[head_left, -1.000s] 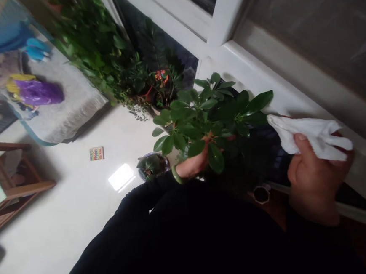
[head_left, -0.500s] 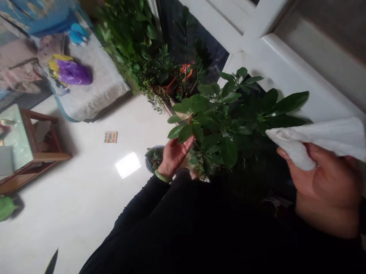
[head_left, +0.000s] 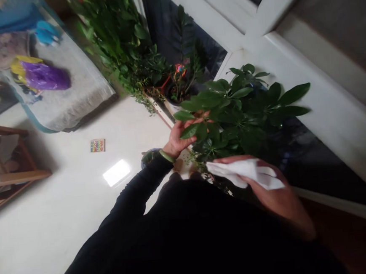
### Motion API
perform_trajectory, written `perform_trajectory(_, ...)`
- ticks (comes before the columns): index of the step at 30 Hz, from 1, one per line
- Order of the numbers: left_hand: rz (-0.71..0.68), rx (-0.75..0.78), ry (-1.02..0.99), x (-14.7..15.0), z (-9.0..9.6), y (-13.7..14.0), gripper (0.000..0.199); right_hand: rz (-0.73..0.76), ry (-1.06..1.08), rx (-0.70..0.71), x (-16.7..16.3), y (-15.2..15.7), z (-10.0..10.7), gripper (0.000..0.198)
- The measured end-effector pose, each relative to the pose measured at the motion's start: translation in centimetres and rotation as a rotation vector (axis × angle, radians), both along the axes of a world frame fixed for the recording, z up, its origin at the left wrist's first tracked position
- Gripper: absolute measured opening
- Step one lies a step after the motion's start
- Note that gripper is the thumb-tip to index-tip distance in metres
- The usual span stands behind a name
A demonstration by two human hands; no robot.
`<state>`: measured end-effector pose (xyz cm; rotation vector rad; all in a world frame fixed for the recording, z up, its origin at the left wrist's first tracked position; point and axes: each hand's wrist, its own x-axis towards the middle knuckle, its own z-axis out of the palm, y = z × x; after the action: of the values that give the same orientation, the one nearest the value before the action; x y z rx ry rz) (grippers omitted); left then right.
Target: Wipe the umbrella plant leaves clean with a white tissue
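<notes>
My left hand (head_left: 180, 138), with a pale green bangle at the wrist, reaches under the near leaves of a broad-leaved potted plant (head_left: 238, 111). Its fingers are stretched out and apart beneath the leaves, which partly cover them; the thumb lies on the near side. A crumpled white cloth (head_left: 247, 172) is gripped in my right hand (head_left: 278, 195), just below the plant's lower leaves. The cloth does not visibly touch a leaf. Dark foliage hides the plant's stem and pot.
More potted plants (head_left: 114, 37) line the white window frame (head_left: 253, 26). A bluish round pot (head_left: 149, 154) stands on the floor by my left forearm. Further left are a colourful square card (head_left: 97, 145), a wooden table (head_left: 24, 177) and a covered bed (head_left: 78, 90) with a purple bag (head_left: 47, 76).
My right hand has moved left and inward with the cloth, from beside the window ledge to below the plant. My left hand has gone slightly further under the leaves. The view has shifted right.
</notes>
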<state>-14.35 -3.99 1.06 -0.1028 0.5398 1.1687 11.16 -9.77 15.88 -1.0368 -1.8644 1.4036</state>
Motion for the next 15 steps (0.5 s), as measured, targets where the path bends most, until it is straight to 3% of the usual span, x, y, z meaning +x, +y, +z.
perform_trajectory(3, 0.0, 0.03, -0.049, 0.8, 0.4, -0.3, 0.06, 0.024, 0.054, 0.106, -2.2, -0.1, -1.4, 0.036)
perform_trajectory(7, 0.07, -0.017, -0.085, 2.3, 1.9, -1.2, 0.056, -0.011, -0.03, 0.529, -3.5, 1.2, -2.9, 0.049)
perform_trajectory(9, 0.082, -0.047, -0.092, 2.9, 2.3, -1.7, 0.05, 0.01, -0.056, 0.652, -3.9, 1.8, -3.6, 0.055)
perform_trajectory(15, 0.187, -0.114, -0.104, 3.3, 1.3, -2.7, 0.047, 0.117, -0.088, 0.746, -5.4, 1.8, -6.0, 0.054)
